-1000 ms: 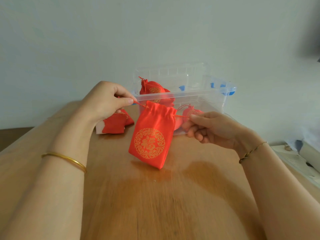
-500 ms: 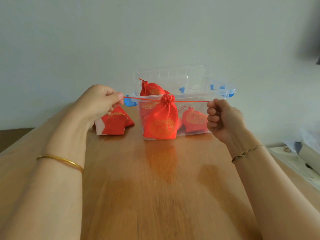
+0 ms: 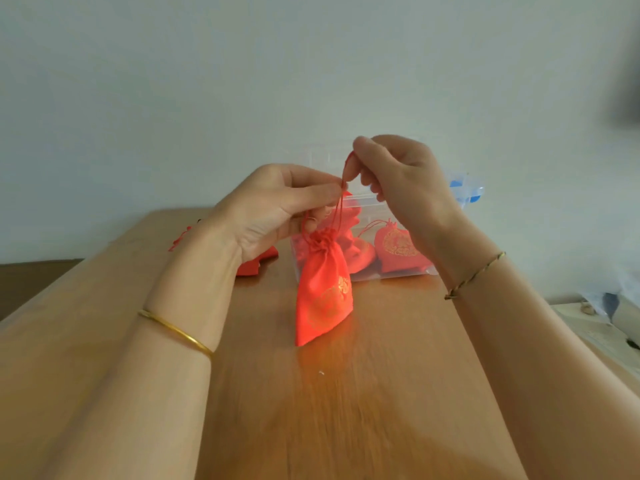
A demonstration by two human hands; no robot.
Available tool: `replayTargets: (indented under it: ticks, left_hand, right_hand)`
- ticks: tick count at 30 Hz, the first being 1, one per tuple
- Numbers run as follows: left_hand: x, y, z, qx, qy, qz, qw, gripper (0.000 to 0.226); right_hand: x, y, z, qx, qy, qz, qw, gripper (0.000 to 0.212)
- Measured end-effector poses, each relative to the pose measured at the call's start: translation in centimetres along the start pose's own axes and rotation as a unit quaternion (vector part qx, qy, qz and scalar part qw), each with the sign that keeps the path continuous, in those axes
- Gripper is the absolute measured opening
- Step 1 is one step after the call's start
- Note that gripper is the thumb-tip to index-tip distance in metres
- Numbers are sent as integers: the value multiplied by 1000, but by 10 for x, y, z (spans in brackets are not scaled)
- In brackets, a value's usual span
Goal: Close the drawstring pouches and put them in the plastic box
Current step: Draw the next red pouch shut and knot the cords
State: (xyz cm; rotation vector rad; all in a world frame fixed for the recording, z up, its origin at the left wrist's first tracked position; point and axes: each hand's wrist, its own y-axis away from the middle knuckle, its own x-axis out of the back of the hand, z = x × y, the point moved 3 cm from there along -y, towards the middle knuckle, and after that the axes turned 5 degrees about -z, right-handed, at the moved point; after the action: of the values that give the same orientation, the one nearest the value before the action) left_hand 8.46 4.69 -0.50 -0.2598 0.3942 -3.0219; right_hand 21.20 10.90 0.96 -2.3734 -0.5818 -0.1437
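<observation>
- Foreground, lower frame: two forearms enter from the bottom corners over a wooden table (image 3: 381, 403). One carries a gold bangle (image 3: 176, 332), the other a thin braided bracelet (image 3: 474, 277). Both arms are cut off by the frame edge.
- Centre: a red drawstring pouch (image 3: 323, 292) hangs above the table in front of the box. Its long axis is near vertical, gathered neck up and one bottom corner pointing down and slightly left. The gold motif is turned toward the right and only partly readable. Whether the corner touches the table cannot be told.
- Above the neck: the cords (image 3: 340, 211) run upward, drawn close together.
- Left hand (image 3: 273, 209): thumb and forefinger pinch the cords just above the neck, and the lower fingers curl beside the pouch top.
- Right hand (image 3: 401, 178): held higher, with the fingertips pinching the cord ends.
- Behind the hands: a clear plastic box (image 3: 375, 204) with a blue latch (image 3: 467, 188), largely hidden by the hands. It holds a closed pouch (image 3: 398, 244) at right, and other red shapes inside are blurred.
- Left of the box: more red pouches (image 3: 259, 263) lie on the table, mostly covered by the left wrist.
- Far right edge: pale clutter (image 3: 606, 313), indistinct.
- Background: plain wall (image 3: 173, 98).
</observation>
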Motion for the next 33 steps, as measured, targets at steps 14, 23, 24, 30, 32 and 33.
replayTargets:
  ticks: [14,23,24,30,32,33]
  left_hand:
    - [-4,-8,-8,-1,44,-20,999,10]
    - [-4,-10,-11,-5,39,49,998,14]
    - [-5,-9,-10,-6,41,31,999,16]
    - [-14,-6,-2,-105,-164,-28,981,28]
    - [-17,-8,-1,-151,-249,2,957,32]
    - [-18,-9,-2,-170,-274,17,946,32]
  right_hand:
    - [-9,17,36,-119,-42,-83,989,30]
    - [-1,24,39,-126,24,-154,980,31]
    - [1,23,39,-110,23,-109,988,30]
    - [-5,23,45,-121,-147,-105,976,25]
    - [-9,25,50,-151,-177,-132,963,22]
    - [-10,25,52,-168,-200,-142,955,20]
